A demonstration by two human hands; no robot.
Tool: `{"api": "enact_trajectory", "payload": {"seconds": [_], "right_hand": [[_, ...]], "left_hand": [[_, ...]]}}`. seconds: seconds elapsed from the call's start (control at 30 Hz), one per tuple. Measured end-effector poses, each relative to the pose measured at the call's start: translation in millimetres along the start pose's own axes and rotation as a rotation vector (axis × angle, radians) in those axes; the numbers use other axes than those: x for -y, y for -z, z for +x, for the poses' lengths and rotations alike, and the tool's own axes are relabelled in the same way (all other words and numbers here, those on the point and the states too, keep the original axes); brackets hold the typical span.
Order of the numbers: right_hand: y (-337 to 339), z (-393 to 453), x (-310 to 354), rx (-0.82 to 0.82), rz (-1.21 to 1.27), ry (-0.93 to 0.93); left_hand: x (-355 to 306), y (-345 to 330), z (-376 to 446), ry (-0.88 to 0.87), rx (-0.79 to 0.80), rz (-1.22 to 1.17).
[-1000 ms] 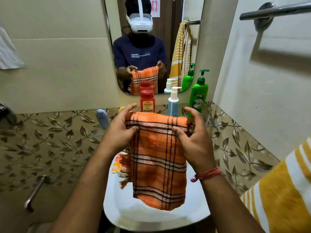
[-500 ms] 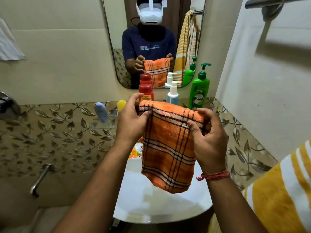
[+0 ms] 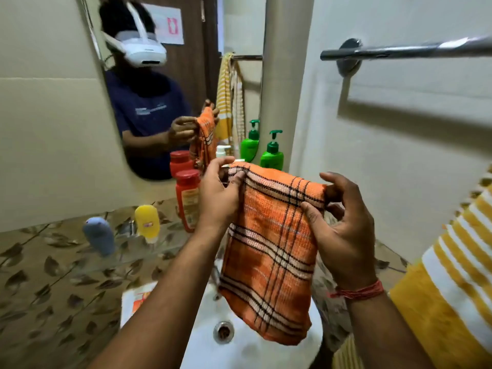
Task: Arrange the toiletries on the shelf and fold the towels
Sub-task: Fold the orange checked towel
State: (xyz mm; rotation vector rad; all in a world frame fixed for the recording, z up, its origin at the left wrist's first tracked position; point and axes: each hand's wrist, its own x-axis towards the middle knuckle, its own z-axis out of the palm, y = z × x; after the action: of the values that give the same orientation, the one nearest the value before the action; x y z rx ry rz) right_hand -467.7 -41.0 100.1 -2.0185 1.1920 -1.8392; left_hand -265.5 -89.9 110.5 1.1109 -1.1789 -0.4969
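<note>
A folded orange checked towel (image 3: 269, 251) hangs in the air above the white sink (image 3: 239, 350). My left hand (image 3: 221, 198) pinches its top left corner and my right hand (image 3: 343, 225) pinches its top right corner. On the glass shelf (image 3: 127, 249) behind stand a grey-blue tube (image 3: 99, 235), a yellow tube (image 3: 147, 222), a red bottle (image 3: 187, 198) and a green pump bottle (image 3: 272, 153). A white pump bottle is mostly hidden behind my left hand.
A chrome towel bar (image 3: 399, 51) runs along the right wall above the towel. A yellow and white striped towel (image 3: 452, 294) hangs at the right edge. A mirror (image 3: 165, 89) is on the back wall. An orange and white packet (image 3: 138, 299) lies beside the sink.
Both hands have lifted the orange towel up and to the right, closer to the towel bar. The view has swung right, so the bar sits nearer the towel.
</note>
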Motion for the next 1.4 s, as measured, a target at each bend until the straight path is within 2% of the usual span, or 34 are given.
{"api": "enact_trajectory", "payload": {"seconds": [0.27, 0.37, 0.53, 0.77, 0.93, 1.03, 1.13, 1.2, 1.27, 1.33, 1.4], "right_hand": [[10, 34, 34, -0.242, -0.169, 0.047], [29, 62, 48, -0.296, -0.345, 0.153], [64, 116, 72, -0.23, -0.65, 0.36], [106, 196, 108, -0.171, -1.004, 0.482], [125, 225, 112, -0.128, -1.15, 0.434], [131, 242, 115, -0.158, -1.24, 0.43], [139, 259, 116, -0.178, -1.44, 0.384], [144, 264, 113, -0.131, -1.597, 0.376], [144, 265, 109, -0.058, -1.708, 0.42], [141, 268, 106, 0.005, -1.762, 0.479], [141, 272, 104, 0.052, -1.764, 0.498]], "left_hand": [[-27, -35, 52, -0.054, 0.237, -0.243], [-49, -55, 71, -0.081, 0.301, -0.333], [-91, -86, 99, -0.079, 0.398, -0.443], [-169, -130, 134, -0.243, 0.411, -0.443], [-191, -161, 152, -0.312, 0.391, -0.322], [-197, -183, 168, -0.399, 0.383, -0.26], [-211, -199, 177, -0.554, 0.432, -0.135], [-212, -213, 182, -0.664, 0.435, -0.041], [-210, -221, 184, -0.681, 0.417, 0.006], [-208, -222, 185, -0.699, 0.349, 0.075], [-209, -219, 184, -0.796, 0.227, 0.197]]}}
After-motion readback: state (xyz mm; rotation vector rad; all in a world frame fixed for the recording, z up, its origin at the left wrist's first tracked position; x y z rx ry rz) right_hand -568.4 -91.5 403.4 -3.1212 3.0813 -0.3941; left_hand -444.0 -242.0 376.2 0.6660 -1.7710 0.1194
